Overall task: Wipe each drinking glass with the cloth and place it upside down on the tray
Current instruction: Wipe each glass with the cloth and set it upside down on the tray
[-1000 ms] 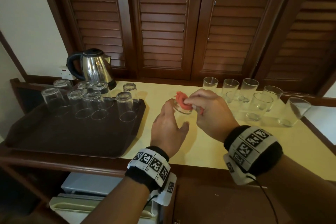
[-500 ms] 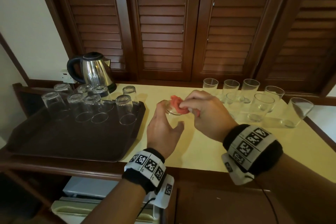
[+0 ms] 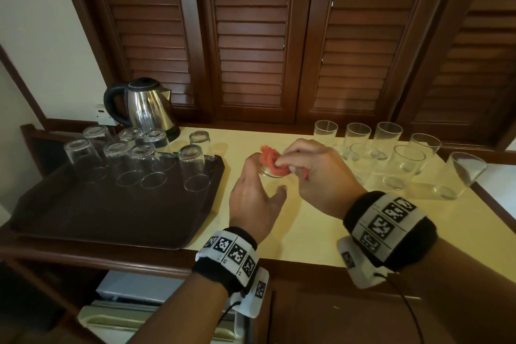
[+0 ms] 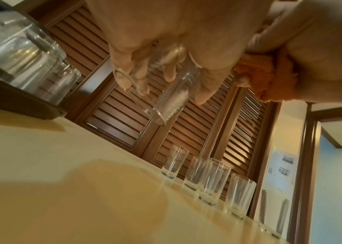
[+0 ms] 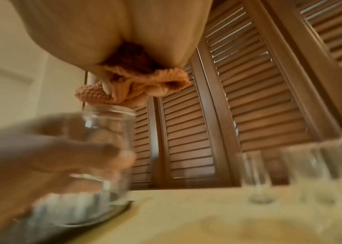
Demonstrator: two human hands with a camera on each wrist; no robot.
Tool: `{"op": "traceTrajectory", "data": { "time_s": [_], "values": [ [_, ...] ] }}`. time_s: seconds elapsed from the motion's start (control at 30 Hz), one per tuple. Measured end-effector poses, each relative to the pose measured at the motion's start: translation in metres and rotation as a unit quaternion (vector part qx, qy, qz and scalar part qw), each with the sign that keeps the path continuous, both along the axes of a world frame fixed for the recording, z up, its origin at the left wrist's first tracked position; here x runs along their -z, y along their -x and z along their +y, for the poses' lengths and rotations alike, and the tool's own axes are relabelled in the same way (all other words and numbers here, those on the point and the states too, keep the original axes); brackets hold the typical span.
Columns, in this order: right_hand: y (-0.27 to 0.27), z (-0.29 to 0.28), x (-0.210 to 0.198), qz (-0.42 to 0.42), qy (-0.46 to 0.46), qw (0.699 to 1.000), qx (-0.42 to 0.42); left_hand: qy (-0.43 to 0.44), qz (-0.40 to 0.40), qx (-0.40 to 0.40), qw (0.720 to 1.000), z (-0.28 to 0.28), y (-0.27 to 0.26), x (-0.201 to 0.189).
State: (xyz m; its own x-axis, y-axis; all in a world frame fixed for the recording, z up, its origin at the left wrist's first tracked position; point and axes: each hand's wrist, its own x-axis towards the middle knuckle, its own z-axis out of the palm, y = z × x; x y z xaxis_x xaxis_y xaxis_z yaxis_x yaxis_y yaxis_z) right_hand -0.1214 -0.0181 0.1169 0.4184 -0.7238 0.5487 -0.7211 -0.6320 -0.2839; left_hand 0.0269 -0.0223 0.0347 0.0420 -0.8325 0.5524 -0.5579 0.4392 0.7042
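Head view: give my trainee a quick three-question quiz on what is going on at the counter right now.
1. True or false: the glasses on the tray stand upright.
2. Which hand holds the cloth? A: left. B: right.
3. Fill in: the left hand has its grip on a ____.

Key
1. False: they stand upside down.
2. B: the right hand pinches it at the rim.
3. glass
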Motion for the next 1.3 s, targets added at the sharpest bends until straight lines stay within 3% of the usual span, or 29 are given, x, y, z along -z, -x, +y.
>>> {"op": "traceTrajectory", "data": {
  "time_s": [0.07, 0.2, 0.33, 0.47, 0.6, 0.73, 0.83, 0.97, 1.1, 1.23, 1.3],
  "values": [
    [-0.002, 0.0, -0.002, 0.028, 0.042, 0.998, 0.03, -0.004, -0.006, -0.002, 1.0, 0.005, 0.005, -0.002],
    [-0.009, 0.009, 0.0, 0.03, 0.028, 0.999, -0.024, 0.029, 0.008, -0.008, 1.0, 0.003, 0.002, -0.002],
    [-0.003, 0.0, -0.004, 0.037, 0.063, 0.997, 0.028, 0.005, 0.003, -0.018, 1.0, 0.002, 0.002, 0.0],
    [-0.006, 0.005, 0.004, 0.005, 0.006, 0.999, -0.038, 0.008, -0.02, -0.016, 1.0, 0.003, 0.0, 0.004],
    [0.002, 0.001, 0.003, 0.042, 0.016, 0.998, 0.031, -0.024, -0.028, -0.018, 0.999, 0.008, 0.003, 0.008],
    [0.001, 0.008, 0.008, -0.002, -0.001, 1.0, -0.029, 0.0, -0.042, -0.023, 0.999, 0.0, -0.002, 0.007],
    [0.007, 0.004, 0.003, 0.028, 0.01, 0.999, 0.033, -0.012, -0.043, -0.022, 0.999, 0.002, 0.002, 0.005],
    [0.0, 0.013, 0.004, 0.014, -0.015, 1.0, -0.016, -0.003, -0.04, -0.008, 0.999, 0.002, 0.003, 0.007],
    [0.009, 0.012, 0.003, 0.072, -0.001, 0.996, 0.049, -0.056, -0.026, 0.003, 0.998, 0.007, 0.005, 0.008],
    [0.001, 0.019, 0.006, 0.036, -0.03, 0.999, -0.019, -0.053, -0.029, 0.02, 0.998, 0.008, 0.004, 0.012],
    [0.009, 0.015, 0.005, 0.039, -0.039, 0.998, -0.002, -0.074, -0.016, 0.013, 0.997, 0.011, 0.001, 0.01]
  ]
}}
